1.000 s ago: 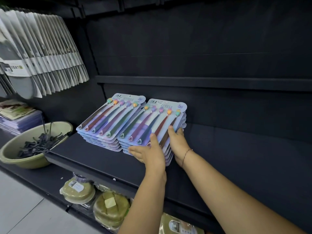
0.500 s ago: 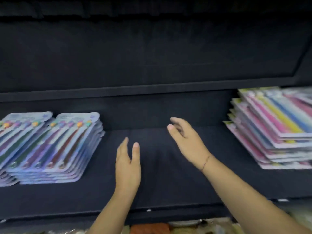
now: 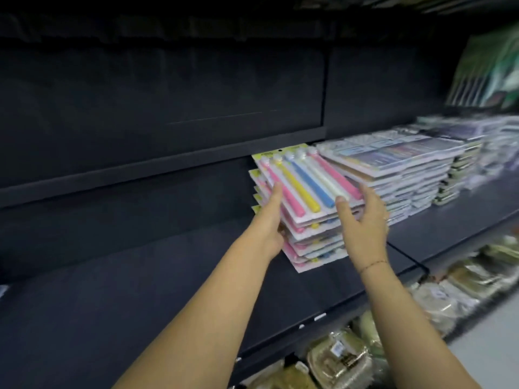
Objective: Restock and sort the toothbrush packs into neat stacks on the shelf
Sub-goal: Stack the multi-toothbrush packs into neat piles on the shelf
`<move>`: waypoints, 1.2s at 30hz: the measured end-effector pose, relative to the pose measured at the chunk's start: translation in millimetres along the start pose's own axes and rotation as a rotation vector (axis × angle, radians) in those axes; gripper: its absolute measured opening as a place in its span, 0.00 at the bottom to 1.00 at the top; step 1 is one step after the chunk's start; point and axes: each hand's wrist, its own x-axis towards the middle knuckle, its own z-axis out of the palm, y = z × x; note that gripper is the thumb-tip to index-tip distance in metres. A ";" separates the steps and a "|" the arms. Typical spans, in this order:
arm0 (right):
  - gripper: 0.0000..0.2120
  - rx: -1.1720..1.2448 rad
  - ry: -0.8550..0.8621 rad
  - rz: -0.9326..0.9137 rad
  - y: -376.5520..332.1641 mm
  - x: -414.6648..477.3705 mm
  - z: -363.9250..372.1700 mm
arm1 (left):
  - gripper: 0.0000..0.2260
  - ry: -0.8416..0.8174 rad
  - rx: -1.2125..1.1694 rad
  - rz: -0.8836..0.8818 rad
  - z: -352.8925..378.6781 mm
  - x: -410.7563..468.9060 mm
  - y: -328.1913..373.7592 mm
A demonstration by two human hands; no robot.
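Observation:
A leaning stack of toothbrush packs (image 3: 309,186) stands on the black shelf (image 3: 140,290); the top pack shows pink, yellow, blue and white brushes. My left hand (image 3: 269,220) holds the stack's left side, thumb lying on the top pack and fingers curled against the packs below. My right hand (image 3: 362,228) is at the stack's front right corner, with its thumb touching the top pack's front edge and its fingers spread loosely toward the right side.
Taller stacks of flat packs (image 3: 407,164) crowd the shelf just right of the toothbrush stack. An upper shelf edge (image 3: 168,167) runs close above. Wrapped goods (image 3: 342,357) fill the shelf below. Hanging packets (image 3: 486,74) sit at the top right.
My view swung right, away from the two blue toothbrush stacks. Both hands left those stacks, crossed the bare shelf and reached the colourful stack; my left hand took hold of it.

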 end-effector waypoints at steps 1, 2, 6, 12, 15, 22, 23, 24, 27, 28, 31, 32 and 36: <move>0.28 0.079 -0.046 0.052 4.0 3.2 0.5 | 0.31 0.010 0.015 -0.012 5.7 7.3 1.3; 0.29 0.156 -0.074 0.086 7.1 5.0 1.6 | 0.29 0.020 0.033 -0.025 10.3 12.4 3.0; 0.27 0.263 -0.079 0.124 13.0 8.8 2.4 | 0.09 0.088 0.095 -0.079 18.4 25.4 7.8; 0.15 0.426 0.002 0.113 17.1 8.5 -7.7 | 0.12 0.086 0.070 -0.061 16.1 31.3 8.1; 0.13 0.431 0.021 0.048 14.6 7.4 -9.6 | 0.15 0.060 0.037 -0.019 8.4 32.3 12.0; 0.07 0.488 -0.040 -0.065 3.7 -0.6 -11.2 | 0.14 0.007 -0.098 0.020 -20.5 11.2 16.5; 0.11 0.523 -0.074 -0.007 2.8 -0.8 -11.6 | 0.14 -0.002 -0.110 0.031 -27.1 4.5 13.8; 0.16 0.577 -0.135 0.086 0.8 -0.8 -13.5 | 0.14 -0.005 -0.101 0.050 -35.1 -2.3 9.6; 0.20 0.644 -0.510 0.248 -5.3 -2.1 -11.5 | 0.26 0.024 0.045 0.171 -71.3 -25.6 -5.1; 0.20 0.613 -0.643 0.226 -8.7 -5.3 -5.4 | 0.31 0.025 0.112 0.224 -86.3 -33.6 -8.8; 0.34 0.591 -0.827 0.152 -22.1 -24.1 29.1 | 0.39 -0.006 0.321 0.340 -128.1 -62.3 -11.7; 0.40 0.586 -0.841 0.135 -27.4 -31.0 42.4 | 0.39 -0.003 0.384 0.357 -140.5 -72.0 -11.5; 0.45 0.566 -0.964 0.026 -49.8 -60.9 89.2 | 0.40 0.115 0.541 0.385 -194.3 -106.0 -15.5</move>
